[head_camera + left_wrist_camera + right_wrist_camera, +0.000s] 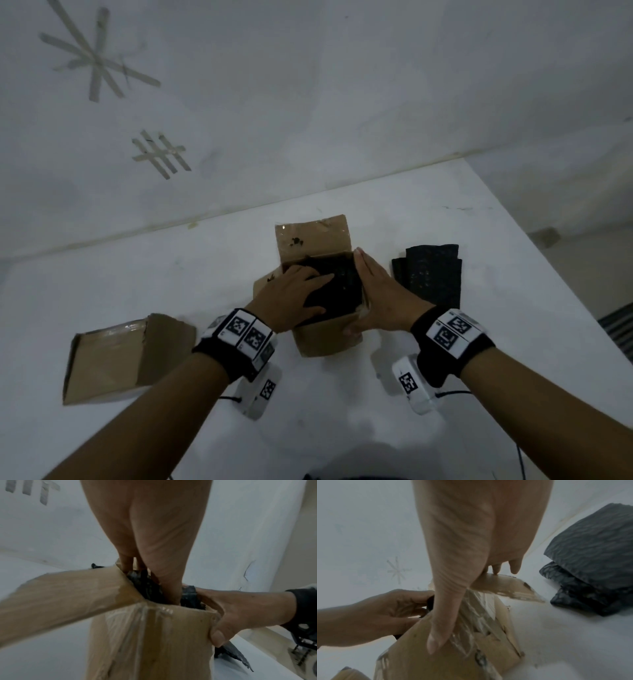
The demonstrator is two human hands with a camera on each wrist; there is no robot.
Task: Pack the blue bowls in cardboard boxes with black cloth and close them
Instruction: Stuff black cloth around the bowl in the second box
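An open cardboard box stands mid-table with black cloth filling its top. No blue bowl shows in any view. My left hand lies flat on the cloth and presses it down; in the left wrist view its fingers reach into the box against the cloth. My right hand lies along the box's right side, fingers straight. Its thumb rests on the front wall near the corner. In the right wrist view its fingertips touch the right flap.
A stack of folded black cloths lies just right of the box, also visible as the cloth stack. A second cardboard box lies on its side at the front left. The box's rear flap stands up, and the white table ends at the right.
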